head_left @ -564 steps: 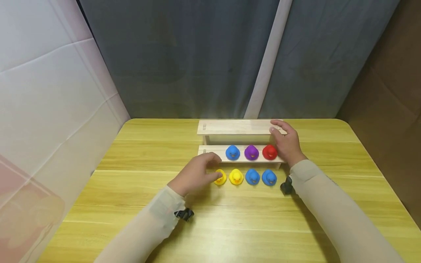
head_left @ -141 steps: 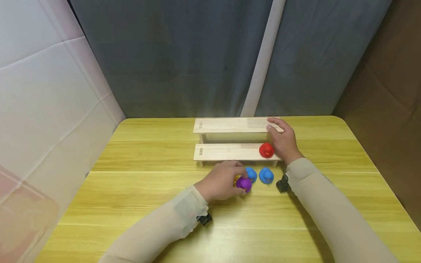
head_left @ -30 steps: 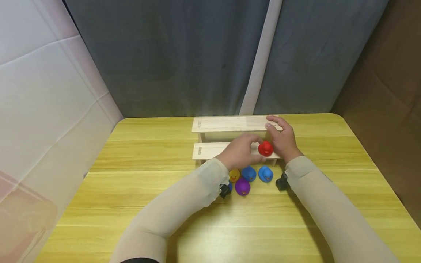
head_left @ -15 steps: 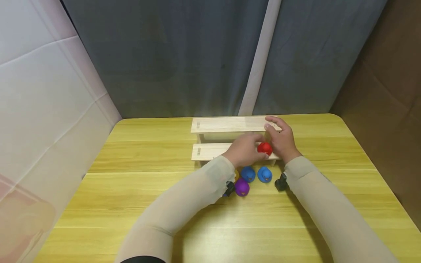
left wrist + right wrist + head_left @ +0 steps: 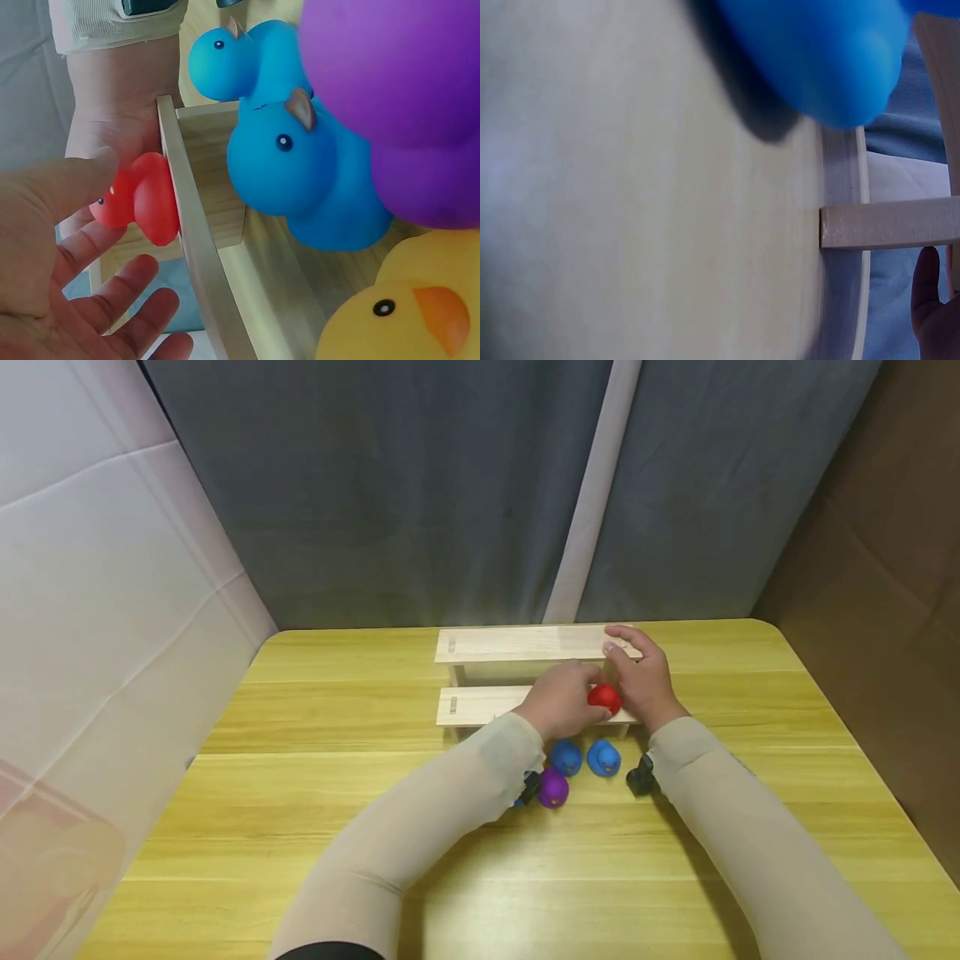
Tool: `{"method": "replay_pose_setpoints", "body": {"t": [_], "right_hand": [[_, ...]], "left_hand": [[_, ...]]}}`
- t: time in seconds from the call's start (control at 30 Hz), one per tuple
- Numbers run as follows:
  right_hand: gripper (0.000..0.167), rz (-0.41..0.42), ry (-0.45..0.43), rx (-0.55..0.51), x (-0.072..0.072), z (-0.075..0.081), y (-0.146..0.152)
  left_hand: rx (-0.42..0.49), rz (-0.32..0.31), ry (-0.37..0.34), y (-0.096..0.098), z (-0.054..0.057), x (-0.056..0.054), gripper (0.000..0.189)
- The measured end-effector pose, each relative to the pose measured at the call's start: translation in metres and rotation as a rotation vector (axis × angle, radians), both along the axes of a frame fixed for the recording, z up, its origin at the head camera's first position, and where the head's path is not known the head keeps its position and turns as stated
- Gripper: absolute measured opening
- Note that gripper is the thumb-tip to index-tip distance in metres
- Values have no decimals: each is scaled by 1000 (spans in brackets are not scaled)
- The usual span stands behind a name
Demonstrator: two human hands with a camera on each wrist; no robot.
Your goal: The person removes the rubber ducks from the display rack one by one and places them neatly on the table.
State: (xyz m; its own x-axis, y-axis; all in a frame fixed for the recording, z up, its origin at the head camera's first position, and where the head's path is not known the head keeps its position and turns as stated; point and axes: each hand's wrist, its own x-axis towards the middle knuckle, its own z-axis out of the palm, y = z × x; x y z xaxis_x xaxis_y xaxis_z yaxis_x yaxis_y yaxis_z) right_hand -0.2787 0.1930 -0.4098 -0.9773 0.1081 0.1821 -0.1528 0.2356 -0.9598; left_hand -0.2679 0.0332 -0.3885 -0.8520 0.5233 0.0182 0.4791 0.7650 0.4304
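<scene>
My left hand (image 5: 562,697) reaches over the lower step of a pale wooden two-tier stand (image 5: 480,697). Its thumb and index finger pinch a red rubber duck (image 5: 604,698) at the right end of that step; the other fingers spread out in the left wrist view. My right hand (image 5: 649,681) holds the right end of the upper step (image 5: 517,643), with thumb and index finger across the board. On the table before the stand sit two blue ducks (image 5: 566,758), a purple duck (image 5: 553,788) and a yellow duck (image 5: 405,307), which the left arm covers in the head view.
Another blue duck (image 5: 517,802) is mostly hidden beneath the left wrist. The yellow wood-grain table (image 5: 315,710) ends at a grey curtain (image 5: 450,510) behind. A white cloth wall (image 5: 127,568) stands left, a brown one (image 5: 862,543) right.
Earlier, blue and purple ducks left the lower step; the purple one now sits on the table. Over the last second my left fingers closed on the red duck. The right hand stays put.
</scene>
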Motion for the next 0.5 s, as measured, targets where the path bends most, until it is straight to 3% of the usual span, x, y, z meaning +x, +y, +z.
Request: {"method": "replay_pose_setpoints", "body": {"t": [0.5], "right_hand": [[39,-3,2,8,0,-1,0]], "left_hand": [[-3,3,-12,2,5,6,32]]}}
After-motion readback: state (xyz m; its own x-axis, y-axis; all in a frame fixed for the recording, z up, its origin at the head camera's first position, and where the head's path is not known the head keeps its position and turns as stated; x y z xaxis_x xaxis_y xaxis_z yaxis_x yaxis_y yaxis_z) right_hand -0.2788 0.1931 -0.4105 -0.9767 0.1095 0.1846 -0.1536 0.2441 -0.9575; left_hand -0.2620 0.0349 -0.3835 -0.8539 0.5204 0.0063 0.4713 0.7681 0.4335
